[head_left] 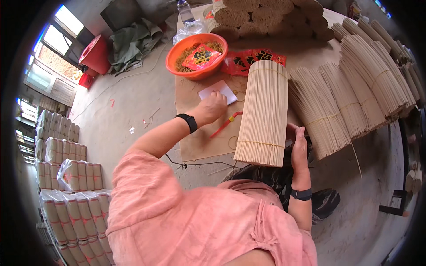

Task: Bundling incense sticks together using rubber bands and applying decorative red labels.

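Observation:
My left hand (212, 107) is closed, its curled fingers on the edge of a small stack of white paper (220, 91) on the table. A thick bundle of thin pale sticks (262, 113) stands tilted in front of me, with a yellow band near each end. My right hand (299, 150) supports this bundle at its lower right side, thumb up; its other fingers are mostly hidden behind the sticks. Between the paper and the bundle lie a red tool with a yellow part (225, 125) and loose rubber bands (232, 142).
An orange basin (171, 62) holds rubber bands and a red printed packet (202, 56). Red printed sheets (242, 66) lie behind the bundle. More stick bundles (319, 111) line the right, and rolled bundles (270, 20) are stacked at the back. Wrapped bundles (75, 213) stand at left.

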Tool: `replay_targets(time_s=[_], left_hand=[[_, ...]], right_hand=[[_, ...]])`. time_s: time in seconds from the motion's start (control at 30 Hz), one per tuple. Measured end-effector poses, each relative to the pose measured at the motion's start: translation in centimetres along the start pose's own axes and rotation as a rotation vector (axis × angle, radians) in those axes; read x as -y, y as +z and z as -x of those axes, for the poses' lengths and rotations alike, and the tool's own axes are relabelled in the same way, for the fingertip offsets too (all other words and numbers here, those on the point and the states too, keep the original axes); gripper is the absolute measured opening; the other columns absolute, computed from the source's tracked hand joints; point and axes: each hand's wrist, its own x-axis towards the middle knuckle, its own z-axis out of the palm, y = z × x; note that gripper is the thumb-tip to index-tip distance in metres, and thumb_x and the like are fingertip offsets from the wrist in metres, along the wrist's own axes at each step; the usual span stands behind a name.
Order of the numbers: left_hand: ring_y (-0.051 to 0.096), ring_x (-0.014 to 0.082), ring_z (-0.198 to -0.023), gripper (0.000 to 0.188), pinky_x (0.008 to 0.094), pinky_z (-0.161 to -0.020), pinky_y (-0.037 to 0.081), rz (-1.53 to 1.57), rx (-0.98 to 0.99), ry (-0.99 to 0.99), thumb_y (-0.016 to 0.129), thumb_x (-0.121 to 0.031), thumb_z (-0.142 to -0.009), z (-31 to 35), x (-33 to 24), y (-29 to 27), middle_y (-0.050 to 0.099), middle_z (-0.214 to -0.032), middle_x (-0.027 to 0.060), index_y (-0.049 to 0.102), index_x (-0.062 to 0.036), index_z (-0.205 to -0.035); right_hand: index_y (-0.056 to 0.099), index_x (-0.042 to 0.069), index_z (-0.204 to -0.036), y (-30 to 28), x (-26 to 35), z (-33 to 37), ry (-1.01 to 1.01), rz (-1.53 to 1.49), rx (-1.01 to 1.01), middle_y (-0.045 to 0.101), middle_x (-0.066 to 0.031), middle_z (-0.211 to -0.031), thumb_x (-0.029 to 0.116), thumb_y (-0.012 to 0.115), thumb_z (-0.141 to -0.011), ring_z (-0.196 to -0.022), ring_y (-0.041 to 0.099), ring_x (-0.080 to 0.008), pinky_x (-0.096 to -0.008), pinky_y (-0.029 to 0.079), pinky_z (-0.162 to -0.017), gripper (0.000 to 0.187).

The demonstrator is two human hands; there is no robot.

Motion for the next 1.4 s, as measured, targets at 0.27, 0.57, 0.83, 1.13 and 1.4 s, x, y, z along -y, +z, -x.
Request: replay_targets(time_s=[0.27, 0.57, 0.83, 1.13, 1.4], left_hand=[[0.060, 0.0378, -0.097, 0.021, 0.0442, -0.082, 0.050, 0.367, -0.292, -0.186, 0.061, -0.013, -0.081, 0.5, -0.6, 0.5, 0.060, -0.098, 0.0260, 0.059, 0.0038, -0.094], [0.064, 0.0346, -0.083, 0.019, 0.0414, -0.077, 0.053, -0.031, -0.172, 0.048, 0.052, -0.010, -0.088, -0.1, 1.1, 2.0, 0.065, -0.094, 0.0207, 0.062, 0.0052, -0.094], [0.063, 0.0155, -0.073, 0.013, 0.0322, -0.064, 0.050, 1.058, -0.674, -0.351, 0.056, -0.007, -0.096, 2.7, -0.5, -9.6, 0.062, -0.081, 0.0110, 0.055, 0.0015, -0.087], [0.068, 0.0140, -0.090, 0.017, 0.0316, -0.088, 0.057, 2.449, -0.218, -0.070, 0.055, -0.011, -0.101, 0.1, -5.6, -10.3, 0.069, -0.104, 0.0114, 0.060, 0.0034, -0.109], [0.066, 0.0105, -0.090, 0.019, 0.0251, -0.082, 0.054, 2.180, 0.000, 0.030, 0.058, -0.011, -0.098, -2.1, -3.9, -10.8, 0.070, -0.102, 0.0067, 0.064, 0.0032, -0.109]], right_hand=[[0.063, -0.007, -0.119, 0.3, 1.2, -0.2, 0.024, 0.016, 0.023, 0.068, -0.0122, -0.110, 0.056, 0.029, -0.106, -0.101, 0.062, -0.0205, -0.0340, 0.046, -0.095, 0.074], [0.062, -0.008, -0.121, 0.0, 0.3, -0.8, 0.039, 0.136, 0.031, 0.068, -0.0139, -0.115, 0.059, 0.024, -0.106, -0.107, 0.063, -0.0224, -0.0353, 0.044, -0.099, 0.079], [0.065, -0.003, -0.118, 0.0, 5.2, 0.4, -0.106, 0.166, -0.034, 0.069, -0.0128, -0.109, 0.054, 0.031, -0.107, -0.104, 0.065, -0.0216, -0.0336, 0.049, -0.093, 0.067], [0.050, -0.005, -0.137, 2.7, 10.2, -0.9, 0.014, -0.110, 0.029, 0.066, -0.0117, -0.111, 0.058, 0.041, -0.102, -0.094, 0.065, -0.0152, -0.0283, 0.051, -0.079, 0.073], [0.047, -0.004, -0.140, 2.1, 11.0, -3.2, -0.281, 0.145, -0.088, 0.065, -0.0098, -0.115, 0.037, 0.062, -0.099, -0.101, 0.061, -0.0105, -0.0234, 0.049, -0.084, 0.059]])
